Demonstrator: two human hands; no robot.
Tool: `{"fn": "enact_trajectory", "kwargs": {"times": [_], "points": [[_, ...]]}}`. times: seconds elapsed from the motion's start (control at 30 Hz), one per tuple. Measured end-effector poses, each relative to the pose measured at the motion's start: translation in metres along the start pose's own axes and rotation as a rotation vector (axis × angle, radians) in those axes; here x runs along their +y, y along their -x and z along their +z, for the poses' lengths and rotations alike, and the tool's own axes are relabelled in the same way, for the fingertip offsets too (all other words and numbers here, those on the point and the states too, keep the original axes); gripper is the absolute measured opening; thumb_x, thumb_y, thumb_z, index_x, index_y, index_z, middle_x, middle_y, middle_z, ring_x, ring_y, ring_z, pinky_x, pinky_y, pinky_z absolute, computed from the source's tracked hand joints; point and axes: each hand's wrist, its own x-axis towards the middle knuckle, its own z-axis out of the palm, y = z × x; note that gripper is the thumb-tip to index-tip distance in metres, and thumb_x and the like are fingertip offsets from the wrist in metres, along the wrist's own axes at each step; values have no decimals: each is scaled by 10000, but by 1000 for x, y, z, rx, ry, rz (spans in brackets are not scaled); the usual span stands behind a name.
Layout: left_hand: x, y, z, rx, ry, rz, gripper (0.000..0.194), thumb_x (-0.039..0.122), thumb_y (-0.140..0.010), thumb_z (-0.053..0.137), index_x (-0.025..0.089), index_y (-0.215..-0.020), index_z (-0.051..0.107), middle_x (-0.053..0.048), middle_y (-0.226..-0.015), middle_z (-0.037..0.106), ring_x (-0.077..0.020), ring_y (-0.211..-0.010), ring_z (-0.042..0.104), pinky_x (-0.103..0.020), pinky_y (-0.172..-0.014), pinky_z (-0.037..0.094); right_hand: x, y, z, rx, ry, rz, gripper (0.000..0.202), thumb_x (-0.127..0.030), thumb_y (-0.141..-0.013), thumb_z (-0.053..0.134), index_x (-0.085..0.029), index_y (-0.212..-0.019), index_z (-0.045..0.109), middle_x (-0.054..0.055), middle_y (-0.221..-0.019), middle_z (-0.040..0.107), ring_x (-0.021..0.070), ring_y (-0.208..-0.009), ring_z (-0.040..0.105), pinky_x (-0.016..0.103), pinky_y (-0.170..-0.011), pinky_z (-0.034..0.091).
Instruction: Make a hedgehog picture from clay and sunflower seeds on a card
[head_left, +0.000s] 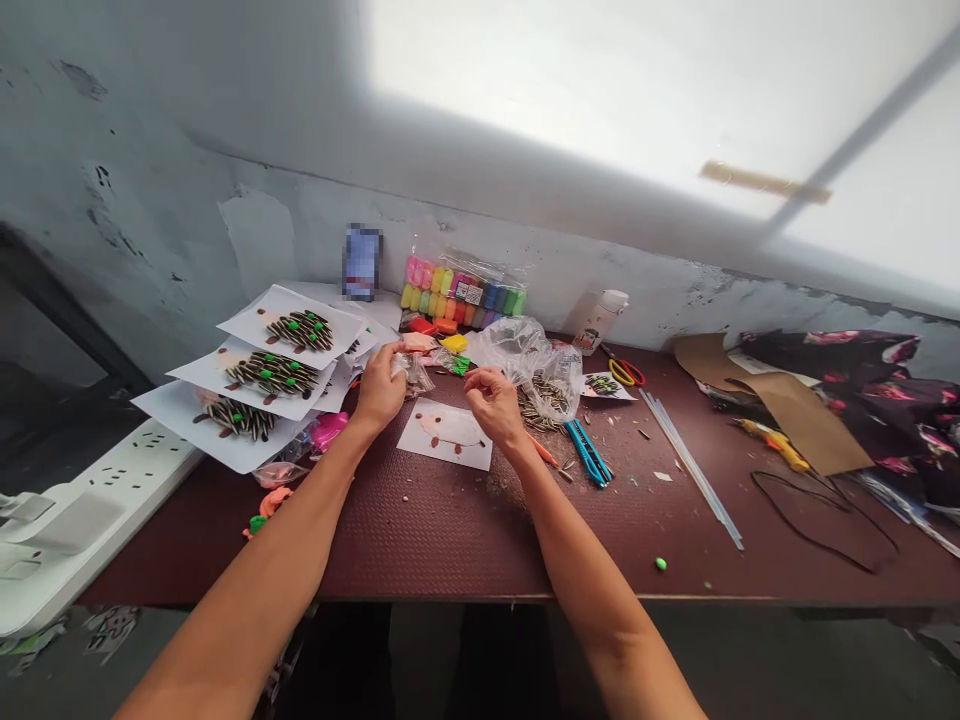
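Illustrated card (444,437) is lying between left hand (381,388) and nearer right hand (495,402), long axis roughly following the worktop's (435,545) front edge; whether either is grasping anything, cannot tell.

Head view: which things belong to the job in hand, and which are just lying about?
Likely the job's: marked card between left hand and right hand; striped seeds; coloured packs; overlapping seed-covered cards.

Seemingly just lying about: bottle; brown paper; floral cloth; power strip.

A phone (363,262) and a bottle (600,325) stand by the wall (300,215); floral cloth (896,395) lies at far right.
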Motion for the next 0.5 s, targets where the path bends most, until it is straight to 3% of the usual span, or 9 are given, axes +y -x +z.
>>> {"fn": "enact_trajectory", "kwargs": {"times": [0.17,0.23,0.37,0.5], "points": [[18,12,-12,42,-357,234,606,105,-799,580,212,-1396,576,-167,-1467,519,-399,-1415,399,-610,-1156,340,2,1,-3,-113,201,74,150,-189,-797,577,-184,-756,721,26,-932,686,127,-742,579,265,-777,472],[25,13,-15,28,-379,332,526,117,-847,558,221,-1360,616,-154,-1437,557,-382,-1376,435,-592,-1132,361,5,0,-3,-159,268,89,158,-185,-819,600,-187,-812,757,33,-945,701,130,-748,587,263,-769,469],[28,13,-14,-239,-374,443,280,175,-918,508,193,-1039,760,-122,-1071,730,-304,-1064,611,-484,-964,475,11,1,-2,-250,359,70,166,-181,-853,646,-210,-921,794,33,-929,730,145,-787,621,264,-784,465],[21,14,-6,-415,-471,412,236,174,-854,568,201,-915,794,-113,-1009,762,-305,-1014,625,-454,-893,474,11,5,6,-244,398,70,163,-184,-854,698,-210,-993,779,24,-909,734,153,-804,625,261,-777,449]]}}
